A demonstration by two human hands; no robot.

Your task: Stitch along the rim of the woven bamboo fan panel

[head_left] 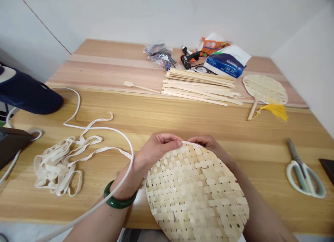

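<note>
A round woven bamboo fan panel [195,193] tilts up at the table's front edge. Its top rim is pinched by my left hand [164,144], thumb on the near face. Just to the right, my right hand [206,141] grips the same rim from behind, its fingers partly hidden by the weave. A white edging strip [191,143] shows along the rim between the hands. Cream cotton tape [56,165] lies in a loose heap on the left, and one length runs toward my left wrist. A white cable crosses over that forearm.
Scissors [305,176] lie at the right. Further back are a finished fan [266,89] with a yellow tassel [276,111], bamboo strips [198,85], a glue gun [190,57], a tissue pack [227,63] and a plastic bag [160,54]. The white cable [117,130] loops across the left.
</note>
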